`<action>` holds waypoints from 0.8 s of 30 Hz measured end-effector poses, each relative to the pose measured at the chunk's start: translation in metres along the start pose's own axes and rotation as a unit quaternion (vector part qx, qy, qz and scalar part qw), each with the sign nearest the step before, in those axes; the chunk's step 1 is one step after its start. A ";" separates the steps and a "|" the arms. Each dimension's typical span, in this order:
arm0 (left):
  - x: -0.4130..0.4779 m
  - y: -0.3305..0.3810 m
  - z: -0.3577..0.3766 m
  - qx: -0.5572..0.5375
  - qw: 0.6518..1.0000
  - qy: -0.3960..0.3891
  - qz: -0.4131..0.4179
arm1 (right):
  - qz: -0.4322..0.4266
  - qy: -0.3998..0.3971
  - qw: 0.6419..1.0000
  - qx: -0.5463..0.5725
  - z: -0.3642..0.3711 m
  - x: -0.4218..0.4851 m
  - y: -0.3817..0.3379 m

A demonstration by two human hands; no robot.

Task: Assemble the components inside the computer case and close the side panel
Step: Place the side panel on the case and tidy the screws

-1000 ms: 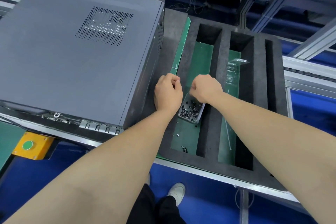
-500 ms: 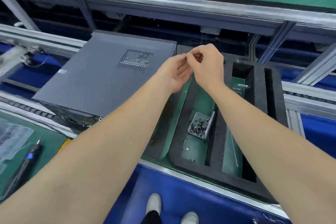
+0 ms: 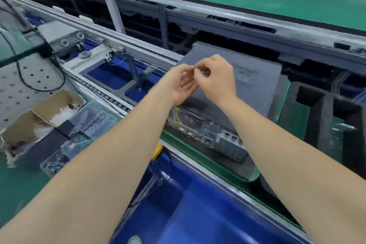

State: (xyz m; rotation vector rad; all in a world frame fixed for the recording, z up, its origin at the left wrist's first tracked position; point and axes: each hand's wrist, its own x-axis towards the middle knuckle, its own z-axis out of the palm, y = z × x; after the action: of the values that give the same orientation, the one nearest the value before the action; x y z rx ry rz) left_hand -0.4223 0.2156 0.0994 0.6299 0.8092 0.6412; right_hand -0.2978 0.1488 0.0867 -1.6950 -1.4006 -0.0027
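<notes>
Head view: computer case [image 3: 208,130] lies flat on the conveyor just past centre toward 2 o'clock, rear ports facing the person. Side panel [image 3: 255,89] is already on top and looks seated, so the inside work reads as done. No fastener seen going in yet, so what's left is probably screwing the panel down. That is a judgement only; the panel's screw holes are too blurred to check.

Both hands are raised over the case's near-left corner, fingertips meeting. Right hand [image 3: 217,81] has thumb and forefinger pinched together on a small item [image 3: 195,68], likely a screw but too tiny to tell. Left hand [image 3: 181,85] is palm-up with fingers loosely curved and tips at the same spot; cannot tell if it grips the item too.

Foam tray [image 3: 316,119] sits at 3 o'clock, touching or just beside the case. Cardboard box [image 3: 39,117] and plastic bags [image 3: 89,125] are on the green desk [image 3: 17,182] at 9 o'clock.

Versus 1.0 s ago: hands were down at a screw bin in the tray, now lifted clear. Versus 0.5 s ago: hands already up and joined, much the same pose. View has swung left since, so the bin is out of frame and the box and bags have come in.
</notes>
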 end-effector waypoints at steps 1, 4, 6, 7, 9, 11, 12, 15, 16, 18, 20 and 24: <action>-0.001 0.012 -0.028 0.012 1.000 0.014 0.021 | 0.000 -0.010 1.000 0.005 0.024 0.000 -0.018; -0.001 0.047 -0.121 0.053 0.990 0.104 0.081 | 0.017 -0.061 0.998 0.023 0.107 -0.011 -0.071; 0.003 0.059 -0.188 0.106 0.972 0.188 0.089 | 0.079 -0.141 0.986 0.042 0.168 -0.028 -0.099; 0.006 0.061 -0.222 0.137 0.963 0.217 0.079 | 0.117 -0.184 0.975 0.036 0.197 -0.038 -0.108; 0.011 0.055 -0.284 0.187 0.949 0.248 0.055 | 0.200 -0.261 0.944 0.026 0.250 -0.061 -0.117; 0.017 0.042 -0.333 0.248 0.934 0.256 0.023 | 0.284 -0.314 0.906 0.029 0.291 -0.086 -0.117; 0.018 0.034 -0.352 0.280 0.926 0.255 0.002 | 0.317 -0.334 0.887 0.021 0.307 -0.100 -0.115; 0.024 0.011 -0.386 0.358 0.902 0.240 -0.034 | 0.412 -0.350 0.841 0.015 0.345 -0.135 -0.112; 0.026 0.004 -0.393 0.380 0.893 0.239 -0.034 | 0.440 -0.342 0.830 0.017 0.355 -0.142 -0.112; 0.028 -0.007 -0.402 0.407 0.880 0.244 -0.027 | 0.480 -0.316 0.818 0.017 0.374 -0.151 -0.113; 0.031 -0.014 -0.410 0.402 0.883 0.239 -0.029 | 0.497 -0.296 0.815 0.011 0.389 -0.156 -0.115; 0.043 -0.020 -0.419 0.335 0.914 0.222 -0.056 | 0.498 -0.272 0.823 -0.023 0.406 -0.159 -0.119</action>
State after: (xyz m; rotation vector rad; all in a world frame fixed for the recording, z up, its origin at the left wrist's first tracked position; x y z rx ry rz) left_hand -0.7315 0.3414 -0.1588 1.0680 1.5107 0.3919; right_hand -0.6561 0.2721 -0.1606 -2.3954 -0.6928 1.1132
